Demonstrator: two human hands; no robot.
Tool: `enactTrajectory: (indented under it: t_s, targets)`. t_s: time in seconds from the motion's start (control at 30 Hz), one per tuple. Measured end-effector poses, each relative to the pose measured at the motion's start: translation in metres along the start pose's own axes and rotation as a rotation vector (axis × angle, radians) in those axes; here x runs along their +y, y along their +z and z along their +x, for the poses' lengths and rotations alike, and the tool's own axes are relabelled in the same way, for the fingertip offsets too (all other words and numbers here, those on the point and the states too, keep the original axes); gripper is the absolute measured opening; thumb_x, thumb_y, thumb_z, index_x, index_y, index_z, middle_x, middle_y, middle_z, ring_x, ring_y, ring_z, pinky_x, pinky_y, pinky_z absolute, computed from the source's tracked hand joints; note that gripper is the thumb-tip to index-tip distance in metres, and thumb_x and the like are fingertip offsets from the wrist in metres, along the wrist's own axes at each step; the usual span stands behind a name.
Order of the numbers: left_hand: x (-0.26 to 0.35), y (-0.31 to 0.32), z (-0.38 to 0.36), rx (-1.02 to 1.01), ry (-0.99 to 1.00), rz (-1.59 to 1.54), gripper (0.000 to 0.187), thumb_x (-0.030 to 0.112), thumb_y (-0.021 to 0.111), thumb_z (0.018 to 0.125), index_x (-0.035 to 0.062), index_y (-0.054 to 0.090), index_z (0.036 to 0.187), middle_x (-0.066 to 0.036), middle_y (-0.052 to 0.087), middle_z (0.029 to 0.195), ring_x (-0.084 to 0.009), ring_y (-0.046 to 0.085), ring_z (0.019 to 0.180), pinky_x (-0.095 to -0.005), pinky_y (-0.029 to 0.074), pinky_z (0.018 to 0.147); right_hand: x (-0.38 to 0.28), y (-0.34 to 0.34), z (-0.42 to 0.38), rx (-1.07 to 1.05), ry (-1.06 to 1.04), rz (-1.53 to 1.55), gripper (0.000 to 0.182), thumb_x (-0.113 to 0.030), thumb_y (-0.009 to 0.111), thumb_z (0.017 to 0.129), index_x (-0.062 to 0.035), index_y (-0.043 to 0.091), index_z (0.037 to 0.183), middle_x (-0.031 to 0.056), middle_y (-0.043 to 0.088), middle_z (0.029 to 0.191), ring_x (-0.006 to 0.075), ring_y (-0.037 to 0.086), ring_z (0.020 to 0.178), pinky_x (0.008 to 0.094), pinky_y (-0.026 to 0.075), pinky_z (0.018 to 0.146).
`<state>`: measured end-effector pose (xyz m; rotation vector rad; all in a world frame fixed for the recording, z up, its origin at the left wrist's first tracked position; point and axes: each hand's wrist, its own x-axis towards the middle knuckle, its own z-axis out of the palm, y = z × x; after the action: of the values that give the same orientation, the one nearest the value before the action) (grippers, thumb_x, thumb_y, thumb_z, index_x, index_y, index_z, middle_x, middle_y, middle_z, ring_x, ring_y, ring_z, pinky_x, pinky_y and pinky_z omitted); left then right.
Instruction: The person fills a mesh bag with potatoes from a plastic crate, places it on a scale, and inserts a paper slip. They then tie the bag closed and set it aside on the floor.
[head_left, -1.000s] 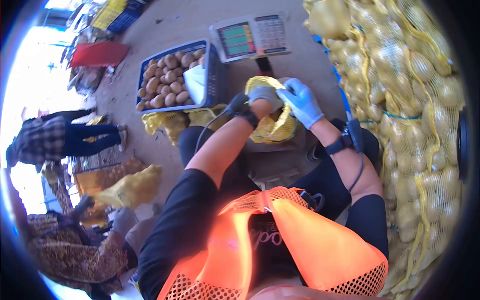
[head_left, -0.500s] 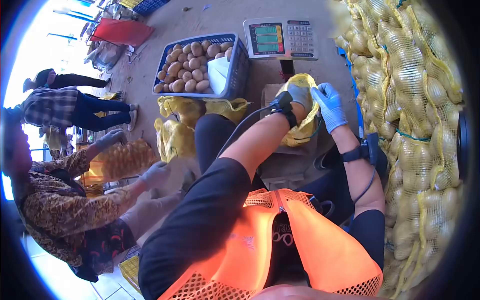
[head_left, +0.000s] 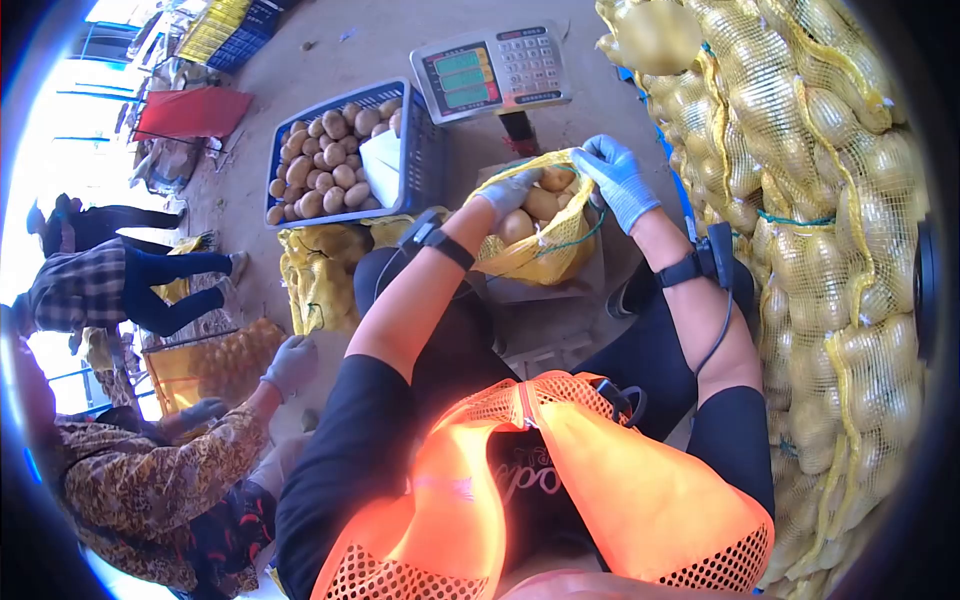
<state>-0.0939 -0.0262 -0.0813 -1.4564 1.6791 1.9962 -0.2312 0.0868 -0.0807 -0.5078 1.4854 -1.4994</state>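
The right hand [head_left: 612, 178] pinches the rim of a yellow mesh bag [head_left: 545, 262], while the left hand [head_left: 512, 190] lies at the rim's other side, its fingers partly hidden in the mouth, so I cannot tell whether they grip the mesh or only press it outward. What has just changed is the opening: it stands wide between the hands, baring bagged potatoes [head_left: 542, 204], which suggests the contents can now be seen and reached freely. Half a second ago the left hand sat inside a narrower ring of mesh, covering what lay below; now it is out at the side. The bag rests in front of the wearer, near a blue crate [head_left: 422, 150] of loose potatoes [head_left: 325, 160], with a scale display [head_left: 490, 72] beyond and filled mesh sacks [head_left: 810, 255] to the right
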Motion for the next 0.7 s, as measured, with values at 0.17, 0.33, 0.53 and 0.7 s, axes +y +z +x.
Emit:
enactTrajectory:
  t_s: [0.17, 0.33, 0.53, 0.7]
  targets:
    - [-0.008, -0.021, 0.029, -0.006, 0.190, 0.410, 0.040, 0.040, 0.047, 0.091, 0.0091, 0.059, 0.114, -0.007, 0.063, 0.106, -0.0188, 0.057, 0.095, -0.0306, 0.043, 0.085, -0.003, 0.005, 0.001, -0.014, -0.007, -0.039, 0.016, -0.020, 0.065, 0.083, -0.0107, 0.054, 0.078, -0.0056, 0.047, 0.062, 0.0022, 0.039, 0.048, 0.0207, 0.031, 0.041]
    - [0.028, -0.026, 0.045, -0.111, 0.516, 0.745, 0.035, 0.034, 0.044, 0.091, 0.0097, 0.061, 0.109, -0.007, 0.064, 0.102, -0.0202, 0.059, 0.094, -0.0301, 0.042, 0.086, -0.004, 0.010, 0.005, -0.020, -0.029, -0.129, 0.015, -0.020, 0.065, 0.083, -0.0099, 0.055, 0.079, -0.0050, 0.048, 0.064, 0.0029, 0.041, 0.050, 0.0206, 0.034, 0.042]
    - [0.023, -0.045, 0.031, -0.123, 0.316, 0.360, 0.033, 0.031, 0.052, 0.089, 0.0058, 0.062, 0.108, -0.005, 0.064, 0.099, -0.0162, 0.057, 0.087, -0.0279, 0.044, 0.082, -0.004, 0.003, 0.011, -0.042, -0.094, -0.161, 0.014, -0.020, 0.065, 0.084, -0.0100, 0.056, 0.078, -0.0051, 0.049, 0.065, 0.0027, 0.042, 0.052, 0.0198, 0.035, 0.044]
    - [-0.009, -0.016, 0.031, -0.061, 0.126, 0.747, 0.037, 0.035, 0.057, 0.084, 0.0108, 0.061, 0.112, -0.008, 0.063, 0.102, -0.0261, 0.058, 0.090, -0.0379, 0.045, 0.079, 0.006, 0.013, -0.001, -0.278, -0.112, -0.163, 0.013, -0.018, 0.063, 0.085, -0.0090, 0.057, 0.079, -0.0048, 0.050, 0.067, 0.0028, 0.042, 0.060, 0.0208, 0.038, 0.052]
